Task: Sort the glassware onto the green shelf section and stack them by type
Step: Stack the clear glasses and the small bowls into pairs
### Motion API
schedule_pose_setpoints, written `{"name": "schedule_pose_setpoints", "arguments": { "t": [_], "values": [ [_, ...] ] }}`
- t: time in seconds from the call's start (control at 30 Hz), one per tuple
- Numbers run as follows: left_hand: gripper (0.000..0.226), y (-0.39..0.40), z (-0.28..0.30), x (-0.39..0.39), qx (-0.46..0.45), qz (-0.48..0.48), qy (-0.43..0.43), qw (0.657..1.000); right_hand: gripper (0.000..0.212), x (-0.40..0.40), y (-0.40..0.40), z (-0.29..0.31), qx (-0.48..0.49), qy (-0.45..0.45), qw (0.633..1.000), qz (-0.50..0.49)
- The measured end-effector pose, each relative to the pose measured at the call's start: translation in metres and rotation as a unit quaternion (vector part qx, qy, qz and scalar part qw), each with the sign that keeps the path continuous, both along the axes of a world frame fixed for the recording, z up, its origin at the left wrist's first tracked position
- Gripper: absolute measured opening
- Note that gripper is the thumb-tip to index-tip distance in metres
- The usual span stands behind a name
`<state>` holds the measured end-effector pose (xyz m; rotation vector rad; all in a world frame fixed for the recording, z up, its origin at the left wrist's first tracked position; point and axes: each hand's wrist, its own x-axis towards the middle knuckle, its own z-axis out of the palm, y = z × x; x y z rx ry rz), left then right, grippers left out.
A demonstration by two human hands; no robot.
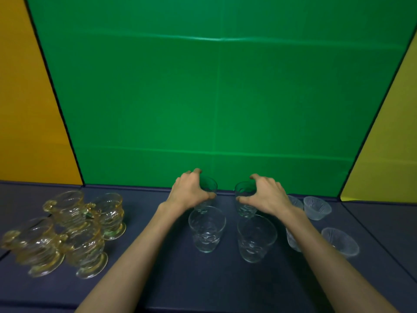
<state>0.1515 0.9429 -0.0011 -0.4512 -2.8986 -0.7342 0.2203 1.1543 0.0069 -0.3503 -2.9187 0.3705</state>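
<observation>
Two clear tumblers stand at the back of the dark blue surface, against the green panel (216, 98). My left hand (190, 190) grips the left back tumbler (208, 185) around its rim. My right hand (266, 195) grips the right back tumbler (244, 188) the same way. In front of them stand two more clear tumblers, one left (207, 229) and one right (256, 238), both upright and free. Several amber footed cups (67, 231) cluster at the left. Small frosted bowls (317, 207) sit at the right, one partly hidden by my right forearm.
An orange panel (27, 98) flanks the green one on the left and a yellow panel (388, 154) on the right. The dark blue surface (214, 279) stretches between my forearms toward the near edge. Another frosted bowl (340, 241) lies nearer at the right.
</observation>
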Motion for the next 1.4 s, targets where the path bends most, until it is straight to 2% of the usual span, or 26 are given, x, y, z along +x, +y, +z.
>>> {"name": "schedule_pose_setpoints", "arguments": {
  "t": [0.13,0.23,0.47,0.83,1.07,1.4],
  "values": [
    [0.092,-0.004,0.016,0.008,0.050,0.012,0.055,0.997,0.084,0.007,0.001,0.008,0.007,0.067,0.998,-0.011],
    [0.085,-0.007,0.037,0.019,0.057,0.015,0.096,0.994,0.088,0.018,0.001,0.024,0.007,0.098,0.995,-0.002],
    [0.083,-0.012,0.065,0.058,0.047,-0.004,0.110,0.993,0.087,0.058,-0.003,0.058,0.012,0.144,0.989,0.029],
    [0.085,-0.016,0.050,0.096,0.031,-0.008,0.097,0.995,0.087,0.104,-0.012,0.044,-0.021,0.124,0.991,0.040],
    [0.093,-0.017,0.029,0.105,0.020,-0.001,0.073,0.997,0.086,0.115,-0.020,0.030,-0.022,0.100,0.994,0.048],
    [0.084,-0.021,-0.001,0.114,0.027,0.003,0.060,0.998,0.090,0.112,-0.021,0.001,-0.008,0.091,0.994,0.055]
  ]
}}
